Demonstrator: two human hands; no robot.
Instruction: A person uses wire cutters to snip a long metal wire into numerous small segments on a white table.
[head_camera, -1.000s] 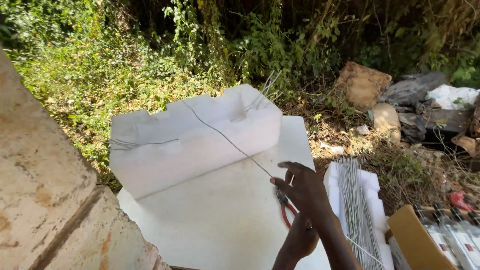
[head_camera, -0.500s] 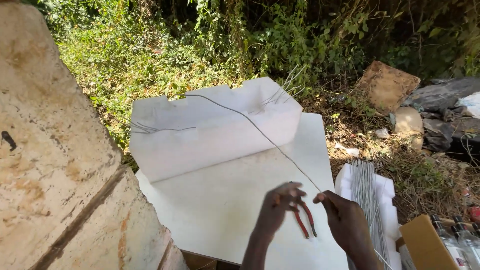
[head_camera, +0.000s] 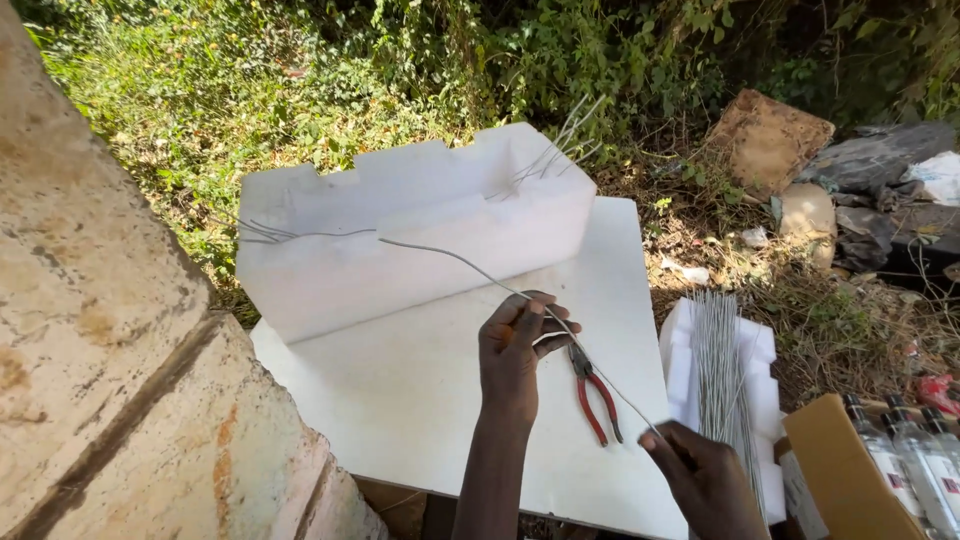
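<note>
Both hands (head_camera: 515, 350) (head_camera: 705, 475) pinching wire (head_camera: 455, 262), pliers (head_camera: 594, 390) beneath, foam block (head_camera: 400, 230) behind

A foam block (head_camera: 420, 235) stands at the back of a flat board (head_camera: 420, 400). Pliers (head_camera: 592, 385) lie on the board, between the left hand (head_camera: 515, 355) and right hand (head_camera: 705, 475). Right of the board lies a wire bundle (head_camera: 720, 370), with a box of bottles (head_camera: 890, 460) further right.

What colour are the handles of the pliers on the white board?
Red, on the pliers; seen in the head view.
</note>
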